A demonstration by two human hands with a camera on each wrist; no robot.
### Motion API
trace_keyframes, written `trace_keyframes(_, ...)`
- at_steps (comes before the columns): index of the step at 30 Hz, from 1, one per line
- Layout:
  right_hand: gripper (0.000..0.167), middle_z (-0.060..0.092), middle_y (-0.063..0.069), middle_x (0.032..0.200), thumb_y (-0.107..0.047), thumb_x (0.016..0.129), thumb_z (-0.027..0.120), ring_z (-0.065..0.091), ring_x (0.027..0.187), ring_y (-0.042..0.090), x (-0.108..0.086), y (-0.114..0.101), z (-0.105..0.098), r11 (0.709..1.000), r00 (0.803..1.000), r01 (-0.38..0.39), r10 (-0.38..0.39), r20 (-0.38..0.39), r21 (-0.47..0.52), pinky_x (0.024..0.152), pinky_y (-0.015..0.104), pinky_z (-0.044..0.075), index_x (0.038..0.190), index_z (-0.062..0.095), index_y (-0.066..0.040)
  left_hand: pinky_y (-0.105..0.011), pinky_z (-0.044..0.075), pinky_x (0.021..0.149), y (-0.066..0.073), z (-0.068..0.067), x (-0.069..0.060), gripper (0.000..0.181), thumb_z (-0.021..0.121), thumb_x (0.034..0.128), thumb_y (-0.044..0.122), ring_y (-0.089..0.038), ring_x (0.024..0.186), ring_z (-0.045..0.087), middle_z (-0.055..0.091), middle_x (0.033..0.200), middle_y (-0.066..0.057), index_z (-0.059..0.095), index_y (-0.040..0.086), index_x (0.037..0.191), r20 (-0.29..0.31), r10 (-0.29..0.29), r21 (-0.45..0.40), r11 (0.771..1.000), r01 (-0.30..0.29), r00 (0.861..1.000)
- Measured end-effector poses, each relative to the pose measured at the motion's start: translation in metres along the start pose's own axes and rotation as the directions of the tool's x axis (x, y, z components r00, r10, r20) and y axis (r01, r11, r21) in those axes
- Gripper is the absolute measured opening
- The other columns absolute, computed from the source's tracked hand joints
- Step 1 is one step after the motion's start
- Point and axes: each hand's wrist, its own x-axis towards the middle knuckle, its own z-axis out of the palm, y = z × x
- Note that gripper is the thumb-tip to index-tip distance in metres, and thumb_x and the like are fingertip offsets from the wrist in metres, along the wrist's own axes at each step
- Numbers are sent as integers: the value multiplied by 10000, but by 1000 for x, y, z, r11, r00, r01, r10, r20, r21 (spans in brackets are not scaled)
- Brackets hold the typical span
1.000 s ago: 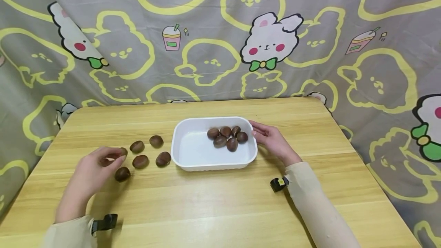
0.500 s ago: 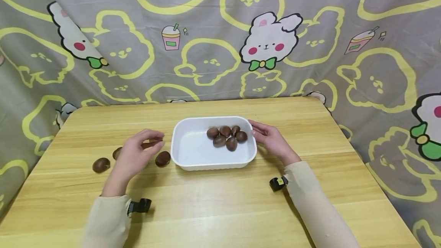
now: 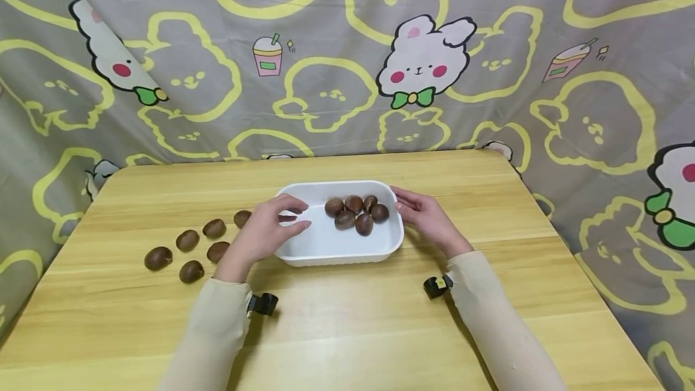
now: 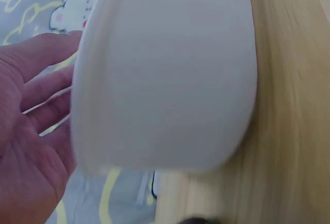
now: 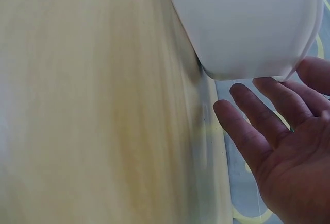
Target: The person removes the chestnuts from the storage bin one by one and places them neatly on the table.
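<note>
The white tray (image 3: pixel 336 260) holds several brown chestnuts (image 3: pixel 364 224) in its right half. My left hand (image 3: pixel 266 228) is over the tray's left end, thumb and fingers apart, with nothing visible between them. The left wrist view shows that hand (image 4: pixel 36 110) beside the tray wall (image 4: pixel 170 80), which hides some fingertips. At the tray's right end, my right hand (image 3: pixel 431 222) touches the rim with its thumb; in the right wrist view its fingers (image 5: pixel 252 136) are loosely extended by the tray's end (image 5: pixel 247 28).
Several loose chestnuts (image 3: pixel 191 271) lie on the wooden table (image 3: pixel 347 330) left of the tray, one of them (image 3: pixel 242 218) partly covered by my left hand. Patterned grey cloth (image 3: pixel 326 17) hangs behind the table and at its sides.
My left hand has moved right, from among the loose chestnuts to over the tray's left end. My right hand has stayed at the tray's right end.
</note>
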Motion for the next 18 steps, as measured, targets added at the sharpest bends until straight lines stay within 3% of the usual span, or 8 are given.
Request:
trace_keyframes(3,480,493,171,1422,-137,1003,583,518,1258,302,1,-1,0,1000,1000,-3,3,-1,6,935,312,486,1455,453,-42,-412,506,923,3,9,11,278,745,884,89,-375,1062,618,624,1113,-132,662,-23,1124,49,28,36,999,-30,998)
trace_keyframes(9,481,487,183,1424,-134,1005,577,514,1261,312,1,0,2,1000,1000,-3,3,8,18,934,310,486,1457,446,-32,-428,503,909,10,26,30,358,751,877,117,-354,1057,613,627,1147,-159,638,-34,1181,149,20,131,991,-40,989)
trace_keyframes(18,482,488,191,1421,-138,1005,579,509,1265,312,0,-1,0,1000,1000,-3,3,2,22,935,297,482,1455,445,-26,-396,478,901,20,45,52,298,761,854,94,-285,992,606,646,1067,-139,674,-30,1111,226,37,227,970,-90,974)
